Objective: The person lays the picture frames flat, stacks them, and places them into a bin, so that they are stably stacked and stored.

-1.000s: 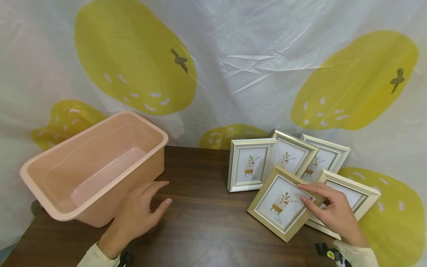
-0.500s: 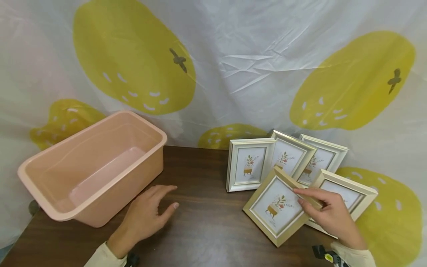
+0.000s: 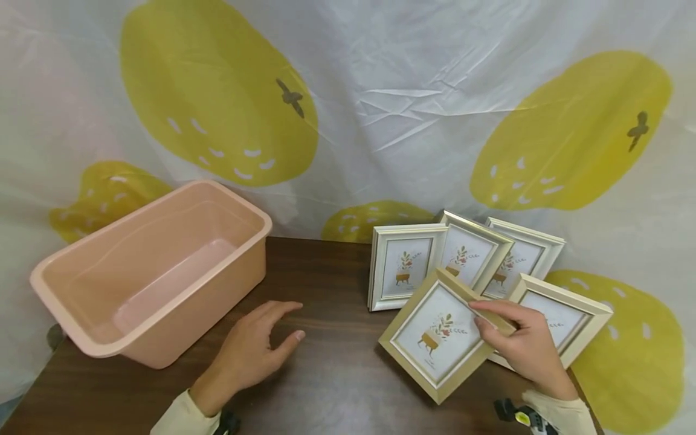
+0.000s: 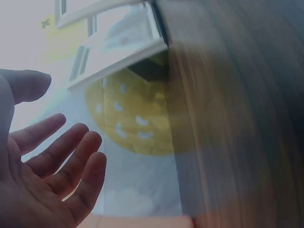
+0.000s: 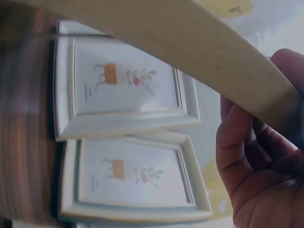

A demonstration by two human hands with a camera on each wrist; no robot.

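Note:
My right hand (image 3: 524, 344) pinches the right edge of a gold-tan picture frame (image 3: 399, 338), thumb and forefinger at its front. The frame tilts, one corner downward, and its card shows a potted plant. In the right wrist view the frame's side edge (image 5: 190, 47) runs across the top, with curled fingers (image 5: 235, 142) beneath it. My left hand (image 3: 252, 350) hovers over the table with nothing in it, thumb apart from the relaxed fingers. The left wrist view shows that same left hand (image 4: 52, 166) with its palm bare.
Behind the held frame stand a white frame (image 3: 377, 266), a champagne frame (image 3: 502, 249) and another white frame (image 3: 553, 248). A cream frame (image 3: 598, 309) leans at the right. A pink bin (image 3: 261, 266) sits on the dark wood table (image 3: 321, 374) at left, before a lemon-print cloth (image 3: 380, 151).
My right hand has moved the gold-tan frame left and slightly toward me, away from the other frames. My left hand has shifted right, away from the bin.

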